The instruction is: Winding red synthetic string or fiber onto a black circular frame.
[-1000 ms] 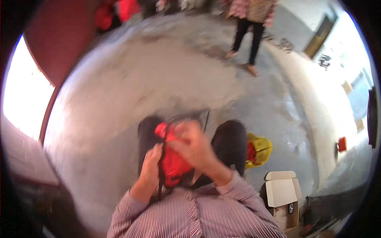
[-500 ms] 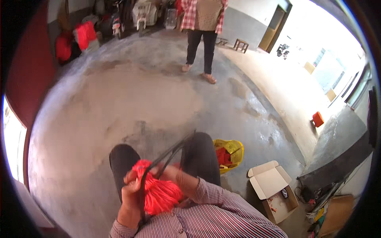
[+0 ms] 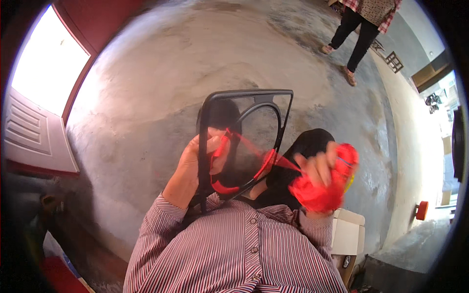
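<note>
One black frame [image 3: 280, 133], left hand [image 3: 209, 145] pinching its red wrapping [image 3: 225, 189], right hand [image 3: 318, 168] beside it clutching red cord [image 3: 320, 196].

The frame [image 3: 204, 117] looks like smooth black plastic; the yarn [image 3: 320, 193], at four o'clock, soft and stringy; the shirt [image 3: 220, 244], at six, woven cloth; the floor [image 3: 210, 58], at twelve, rough concrete.

Before the shirt [image 3: 229, 239], the plastic frame [image 3: 254, 92] sits between the left hand [image 3: 189, 156], at its left side, and the right hand [image 3: 318, 168], with the yarn bundle [image 3: 320, 196]. A strand [image 3: 288, 164] spans from the frame's ring [image 3: 223, 188] to the bundle. Right, near: a cardboard box [image 3: 348, 232]; right, far: a standing person [image 3: 360, 34]. Left: a door [image 3: 40, 129].
</note>
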Tool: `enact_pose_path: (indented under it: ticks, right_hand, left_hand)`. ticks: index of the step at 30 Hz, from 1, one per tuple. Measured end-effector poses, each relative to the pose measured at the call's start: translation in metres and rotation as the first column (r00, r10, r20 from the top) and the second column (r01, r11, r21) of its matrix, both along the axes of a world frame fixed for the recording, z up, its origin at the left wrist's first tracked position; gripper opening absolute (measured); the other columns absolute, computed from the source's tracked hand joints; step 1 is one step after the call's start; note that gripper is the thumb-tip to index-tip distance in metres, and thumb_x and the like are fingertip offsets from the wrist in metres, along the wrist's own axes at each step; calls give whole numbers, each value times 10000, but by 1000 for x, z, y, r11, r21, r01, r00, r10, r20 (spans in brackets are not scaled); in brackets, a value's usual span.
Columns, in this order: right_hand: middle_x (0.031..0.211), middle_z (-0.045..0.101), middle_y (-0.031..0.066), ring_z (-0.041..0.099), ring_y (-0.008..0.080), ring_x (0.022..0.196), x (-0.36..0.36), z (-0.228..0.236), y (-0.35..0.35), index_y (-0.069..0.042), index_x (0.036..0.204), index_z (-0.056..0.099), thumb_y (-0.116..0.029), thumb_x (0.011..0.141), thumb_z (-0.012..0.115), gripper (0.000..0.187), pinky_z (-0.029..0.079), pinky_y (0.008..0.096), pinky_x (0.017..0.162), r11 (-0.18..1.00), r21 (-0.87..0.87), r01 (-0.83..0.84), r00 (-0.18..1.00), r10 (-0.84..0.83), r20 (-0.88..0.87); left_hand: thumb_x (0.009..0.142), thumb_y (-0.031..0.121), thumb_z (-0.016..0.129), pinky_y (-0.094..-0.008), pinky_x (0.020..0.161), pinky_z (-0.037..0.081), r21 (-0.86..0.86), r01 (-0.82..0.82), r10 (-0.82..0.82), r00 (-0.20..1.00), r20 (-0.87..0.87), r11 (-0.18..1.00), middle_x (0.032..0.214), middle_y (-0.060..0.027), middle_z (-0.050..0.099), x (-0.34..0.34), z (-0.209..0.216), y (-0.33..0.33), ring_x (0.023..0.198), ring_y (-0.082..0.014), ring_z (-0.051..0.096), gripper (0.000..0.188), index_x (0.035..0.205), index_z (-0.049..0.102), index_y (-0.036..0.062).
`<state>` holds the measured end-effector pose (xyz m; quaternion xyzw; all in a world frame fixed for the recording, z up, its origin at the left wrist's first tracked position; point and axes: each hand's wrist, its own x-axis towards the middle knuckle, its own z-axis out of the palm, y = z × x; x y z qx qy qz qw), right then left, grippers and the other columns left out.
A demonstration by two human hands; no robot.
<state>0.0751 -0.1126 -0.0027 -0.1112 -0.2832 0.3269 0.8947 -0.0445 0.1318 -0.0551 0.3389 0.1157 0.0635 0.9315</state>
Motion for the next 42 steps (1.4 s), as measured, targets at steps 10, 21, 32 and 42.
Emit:
enact_pose_path:
  ticks: [10,21,32,42]
  right_hand:
    - [594,556,29,501,118,479,-25,-8,-48,-50,1017,499,-620,917,348,599,349,291,547,926,-364,97,965,-177,-194]
    - [934,652,80,616,131,834,-25,19,49,-1,1229,499,-72,859,625,398,493,252,737,583,-793,176,966,54,254]
    - [1155,595,182,618,249,987,-14,-45,55,33,1208,510,-181,925,514,355,485,375,899,875,8,-484,781,436,-448]
    - [1242,555,164,546,288,1117,17,-85,37,36,1198,517,-354,829,608,545,429,422,970,876,-472,97,968,-193,-159]
  left_hand:
    - [845,217,669,-223,359,337,119,-28,33,998,-46,992,827,-108,574,-2,8,11,501,-133,496,361,1128,486,88]
    - [966,320,463,-254,529,445,-230,88,-96,995,-23,969,896,-65,618,-2,28,-22,642,-135,559,380,1132,560,-8]
    - [906,217,533,-346,936,452,-245,259,-200,950,240,934,1206,-77,564,-6,15,-36,1087,-189,559,407,1241,501,-13]
    - [903,562,433,-294,456,419,-40,314,-310,946,97,948,888,-181,610,-3,25,-31,546,-206,548,635,1081,530,-40]
